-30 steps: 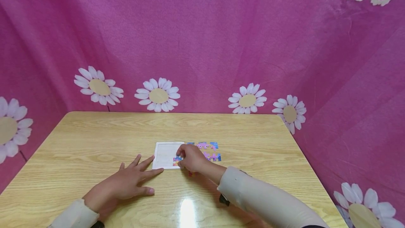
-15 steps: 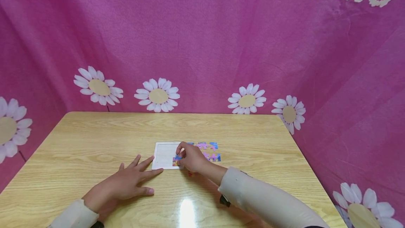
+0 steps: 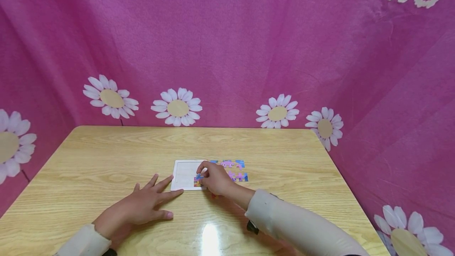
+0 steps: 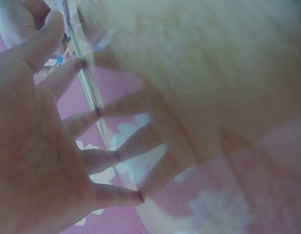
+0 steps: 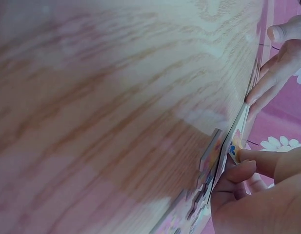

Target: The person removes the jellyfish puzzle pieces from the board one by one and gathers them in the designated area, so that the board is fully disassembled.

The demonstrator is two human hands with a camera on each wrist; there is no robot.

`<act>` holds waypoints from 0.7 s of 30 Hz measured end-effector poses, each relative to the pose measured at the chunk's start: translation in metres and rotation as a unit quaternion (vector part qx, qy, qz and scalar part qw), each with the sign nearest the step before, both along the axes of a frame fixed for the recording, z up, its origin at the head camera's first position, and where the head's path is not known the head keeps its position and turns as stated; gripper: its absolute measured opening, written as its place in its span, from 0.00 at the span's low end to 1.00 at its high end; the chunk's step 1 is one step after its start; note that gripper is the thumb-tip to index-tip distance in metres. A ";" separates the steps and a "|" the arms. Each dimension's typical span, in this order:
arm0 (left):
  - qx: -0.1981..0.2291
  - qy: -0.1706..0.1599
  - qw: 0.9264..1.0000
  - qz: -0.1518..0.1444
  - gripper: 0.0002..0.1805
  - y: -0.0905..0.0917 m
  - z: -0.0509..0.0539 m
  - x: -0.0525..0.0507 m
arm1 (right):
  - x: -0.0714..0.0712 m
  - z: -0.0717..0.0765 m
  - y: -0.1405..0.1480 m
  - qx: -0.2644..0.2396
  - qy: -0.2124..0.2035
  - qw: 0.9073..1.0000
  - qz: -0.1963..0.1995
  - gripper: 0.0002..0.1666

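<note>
A white puzzle tray (image 3: 185, 169) lies flat on the table. My left hand (image 3: 147, 201) is spread out, with fingertips touching the tray's left side and lower left edge. At the tray's lower right, my right hand (image 3: 217, 179) has thumb and fingers bent together, pinching a puzzle piece (image 5: 232, 149) that they largely cover. Beside it, coloured puzzle pieces (image 3: 196, 183) fill part of that corner. In the left wrist view the left palm (image 4: 38, 141) shows, its fingertips down on the surface.
Several loose pink and blue puzzle pieces (image 3: 240, 164) lie right of the tray, partly behind the right hand. A reddish piece (image 3: 214, 195) shows below that hand. The wooden table (image 3: 284, 157) ends at a pink curtain (image 3: 227, 50) with printed daisies.
The right hand makes only slight movements over the tray's lower right corner. The left hand and the tray stay in place.
</note>
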State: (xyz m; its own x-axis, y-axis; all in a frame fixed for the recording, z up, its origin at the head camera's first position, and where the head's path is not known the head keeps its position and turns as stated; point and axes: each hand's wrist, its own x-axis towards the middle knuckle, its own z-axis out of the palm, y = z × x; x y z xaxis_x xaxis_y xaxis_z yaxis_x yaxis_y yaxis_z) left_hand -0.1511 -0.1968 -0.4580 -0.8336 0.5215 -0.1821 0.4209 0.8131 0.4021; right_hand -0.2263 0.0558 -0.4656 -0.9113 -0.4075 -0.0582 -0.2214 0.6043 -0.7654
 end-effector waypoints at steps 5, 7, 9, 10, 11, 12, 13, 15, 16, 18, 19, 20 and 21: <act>0.001 -0.004 1.000 0.002 0.37 0.000 0.000 0.000 | 0.001 0.003 0.001 -0.011 -0.013 1.000 0.002 0.09; 0.001 -0.004 1.000 0.002 0.37 0.000 0.000 0.000 | 0.001 0.004 0.002 -0.012 -0.015 1.000 0.003 0.09; 0.001 -0.004 1.000 0.002 0.37 0.000 0.000 0.000 | 0.000 0.004 0.003 -0.007 -0.010 1.000 0.001 0.09; 0.000 -0.003 1.000 0.001 0.37 0.000 0.000 0.000 | 0.000 0.004 0.003 -0.004 -0.007 1.000 0.001 0.10; 0.000 -0.002 1.000 0.001 0.37 0.000 0.000 0.000 | 0.000 0.004 0.004 -0.002 -0.006 1.000 0.001 0.10; 0.000 -0.002 1.000 0.001 0.37 0.000 0.001 0.000 | 0.000 0.004 0.004 -0.002 -0.006 1.000 0.001 0.10; 0.000 -0.001 1.000 0.001 0.37 0.000 0.001 0.000 | 0.000 0.004 0.005 -0.001 -0.004 1.000 0.000 0.10; 0.000 -0.001 1.000 0.002 0.37 0.000 0.001 0.001 | 0.000 0.004 0.007 -0.001 -0.001 1.000 0.000 0.10; 0.000 -0.001 1.000 0.002 0.37 0.001 0.001 0.001 | 0.000 0.004 0.007 0.000 0.001 1.000 0.000 0.10; 0.000 -0.001 1.000 0.003 0.37 0.001 0.001 0.001 | 0.000 0.004 0.009 0.000 0.004 1.000 -0.002 0.10; 0.000 0.000 1.000 0.003 0.37 0.001 0.001 0.001 | 0.000 0.005 0.010 0.001 0.006 1.000 -0.002 0.10; 0.000 -0.001 1.000 0.003 0.37 0.001 0.001 0.001 | 0.001 0.005 0.011 0.002 0.008 1.000 -0.002 0.10; 0.000 -0.001 1.000 0.002 0.37 0.001 0.001 0.001 | 0.001 0.006 0.012 0.001 0.009 1.000 -0.002 0.10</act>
